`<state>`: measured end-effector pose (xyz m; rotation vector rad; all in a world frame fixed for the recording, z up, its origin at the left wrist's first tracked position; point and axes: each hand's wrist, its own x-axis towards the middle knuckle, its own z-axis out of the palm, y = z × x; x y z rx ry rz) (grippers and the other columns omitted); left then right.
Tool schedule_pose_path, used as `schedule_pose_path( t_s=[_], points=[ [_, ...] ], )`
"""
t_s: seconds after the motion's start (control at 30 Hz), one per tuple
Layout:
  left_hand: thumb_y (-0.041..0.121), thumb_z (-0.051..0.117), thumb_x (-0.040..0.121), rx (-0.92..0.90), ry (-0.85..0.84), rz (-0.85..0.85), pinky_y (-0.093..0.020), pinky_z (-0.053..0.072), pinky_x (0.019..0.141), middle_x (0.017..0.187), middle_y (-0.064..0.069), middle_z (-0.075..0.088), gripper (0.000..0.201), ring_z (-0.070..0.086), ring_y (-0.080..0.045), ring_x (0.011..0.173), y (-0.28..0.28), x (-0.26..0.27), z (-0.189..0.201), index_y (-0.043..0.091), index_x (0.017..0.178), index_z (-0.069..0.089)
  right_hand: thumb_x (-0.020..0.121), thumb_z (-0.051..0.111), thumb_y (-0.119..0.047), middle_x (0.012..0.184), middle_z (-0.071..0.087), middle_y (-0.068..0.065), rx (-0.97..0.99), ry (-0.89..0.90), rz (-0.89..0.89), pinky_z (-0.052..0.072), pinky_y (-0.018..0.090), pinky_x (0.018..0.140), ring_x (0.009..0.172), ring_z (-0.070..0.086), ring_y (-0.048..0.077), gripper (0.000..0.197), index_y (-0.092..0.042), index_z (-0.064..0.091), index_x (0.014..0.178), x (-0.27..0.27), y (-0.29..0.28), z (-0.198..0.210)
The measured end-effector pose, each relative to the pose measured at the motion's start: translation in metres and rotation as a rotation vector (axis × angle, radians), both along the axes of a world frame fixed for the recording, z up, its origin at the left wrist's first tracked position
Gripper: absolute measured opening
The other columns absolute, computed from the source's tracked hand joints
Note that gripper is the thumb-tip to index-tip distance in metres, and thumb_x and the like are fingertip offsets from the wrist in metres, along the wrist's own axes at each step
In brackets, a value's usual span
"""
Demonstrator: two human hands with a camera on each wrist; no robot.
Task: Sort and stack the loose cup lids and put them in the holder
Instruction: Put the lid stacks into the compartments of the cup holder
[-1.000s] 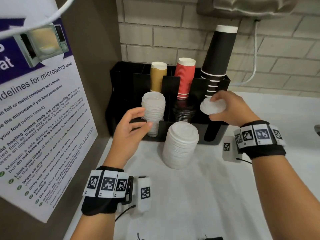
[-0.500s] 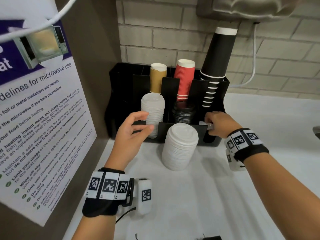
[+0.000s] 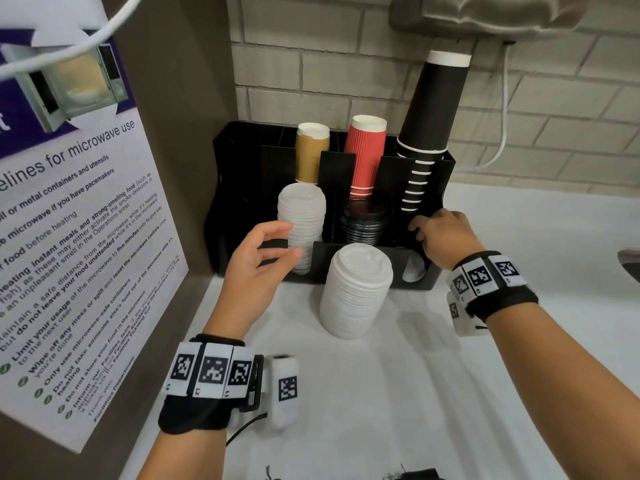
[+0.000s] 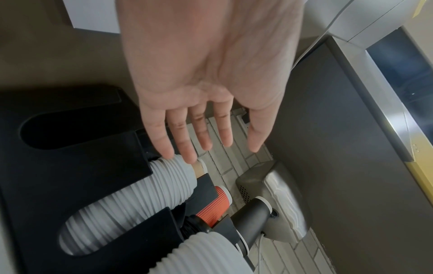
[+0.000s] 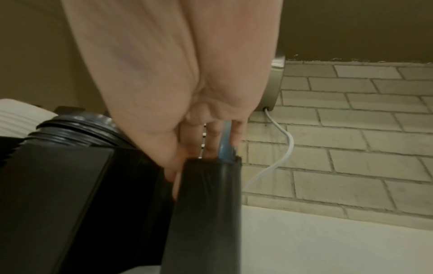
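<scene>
A black holder [image 3: 228,188] stands against the brick wall. My right hand [image 3: 419,230] reaches down into its front right slot and pinches a white lid [image 3: 412,270] that stands on edge; the lid's lower part shows through the slot's cutout. In the right wrist view the lid [image 5: 226,142] runs between my fingers above the holder wall [image 5: 206,204]. My left hand [image 3: 292,239] hovers open and empty beside the white lid stack [image 3: 303,220] in the holder's left slot. A tall loose stack of white lids [image 3: 356,292] stands on the counter in front.
Black lids [image 3: 363,220] fill the middle slot. Behind them stand brown cups [image 3: 311,150], red cups [image 3: 367,154] and a tall black cup stack [image 3: 433,109]. A panel with a poster [image 3: 69,237] walls off the left. A sink edge [image 3: 630,265] shows at the right.
My right hand carried the white lid down from beside the black cups into the front right slot. The left hand stayed near the left lid stack.
</scene>
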<state>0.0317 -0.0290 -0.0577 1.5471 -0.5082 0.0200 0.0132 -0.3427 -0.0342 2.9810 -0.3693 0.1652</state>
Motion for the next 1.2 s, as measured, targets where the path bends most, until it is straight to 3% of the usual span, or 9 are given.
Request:
schedule_pose_path(
  t_s=[0.23,0.37,0.47,0.53,0.6,0.63,0.77,0.9,1.2],
  points=[
    [0.014,0.066,0.089,-0.008,-0.007,0.001,-0.008,0.047,0.076,0.118,0.012,0.059,0.030,0.063,0.004,0.091,0.002,0.001,0.001,0.030,0.113,0.060,0.087,0.048,-0.011,0.109,0.065,-0.001,0.083,0.264,-0.033,0.002,0.062,0.109,0.122,0.046,0.022,0.050,-0.020,0.034,0.134,-0.006,0.014,-0.013],
    [0.015,0.066,0.090,-0.008,-0.007,0.001,-0.007,0.046,0.075,0.118,0.013,0.059,0.029,0.063,0.004,0.092,0.003,0.000,0.001,0.032,0.113,0.059,0.088,0.049,-0.013,0.118,0.062,0.001,0.127,0.262,-0.047,-0.001,0.065,0.109,0.127,0.042,0.022,0.057,-0.020,0.029,0.140,-0.005,0.015,-0.012],
    [0.015,0.065,0.090,-0.015,-0.007,0.000,-0.007,0.046,0.075,0.118,0.014,0.059,0.029,0.063,0.004,0.092,0.003,-0.001,0.001,0.033,0.112,0.059,0.088,0.042,-0.001,0.122,0.060,0.005,0.306,-0.078,0.057,0.019,0.052,0.111,0.123,0.046,0.025,0.052,-0.016,0.040,0.138,-0.007,0.018,0.000],
    [0.015,0.065,0.090,-0.018,-0.008,0.002,-0.007,0.046,0.075,0.117,0.015,0.059,0.029,0.063,0.005,0.091,0.003,0.000,0.001,0.033,0.111,0.059,0.089,0.043,0.003,0.114,0.062,0.007,0.536,-0.306,0.230,0.039,0.030,0.101,0.114,0.054,0.024,0.041,-0.010,0.053,0.127,-0.012,0.031,0.008],
    [0.015,0.065,0.090,-0.013,-0.009,0.002,-0.007,0.046,0.075,0.117,0.015,0.059,0.029,0.063,0.005,0.090,0.003,-0.001,0.001,0.033,0.111,0.059,0.092,0.055,-0.009,0.104,0.063,0.000,0.718,-0.343,0.370,0.043,0.009,0.084,0.102,0.061,0.014,0.023,-0.014,0.062,0.113,-0.020,0.051,0.014],
    [0.015,0.065,0.090,-0.010,-0.009,0.002,-0.007,0.046,0.075,0.117,0.015,0.059,0.028,0.063,0.005,0.090,0.003,-0.001,0.001,0.033,0.111,0.060,0.091,0.060,-0.020,0.102,0.062,-0.006,0.750,-0.305,0.403,0.042,0.006,0.080,0.099,0.060,0.008,0.018,-0.019,0.063,0.108,-0.024,0.061,0.016],
    [0.015,0.066,0.090,-0.011,-0.012,-0.001,-0.007,0.046,0.075,0.117,0.013,0.058,0.028,0.063,0.005,0.089,0.003,-0.001,0.002,0.033,0.110,0.060,0.067,0.076,-0.054,0.105,0.050,-0.011,0.658,-0.065,0.360,0.045,0.021,0.084,0.099,0.051,0.008,0.052,-0.029,0.051,0.104,-0.031,0.083,0.014],
    [0.015,0.066,0.090,-0.008,-0.010,-0.007,-0.009,0.047,0.076,0.117,0.012,0.059,0.028,0.063,0.003,0.089,0.002,-0.002,0.002,0.032,0.111,0.060,0.057,0.083,-0.049,0.108,0.045,-0.005,0.598,-0.063,0.282,0.049,0.036,0.085,0.097,0.049,0.017,0.064,-0.025,0.045,0.103,-0.031,0.090,0.010],
    [0.015,0.066,0.089,0.002,0.000,-0.015,-0.011,0.048,0.078,0.120,0.008,0.059,0.029,0.063,-0.006,0.096,0.001,-0.002,0.002,0.031,0.112,0.060,0.062,0.083,-0.036,0.111,0.041,-0.001,0.657,-0.068,0.271,0.048,0.035,0.083,0.096,0.047,0.021,0.058,-0.024,0.040,0.099,-0.030,0.099,0.002]
  ],
)
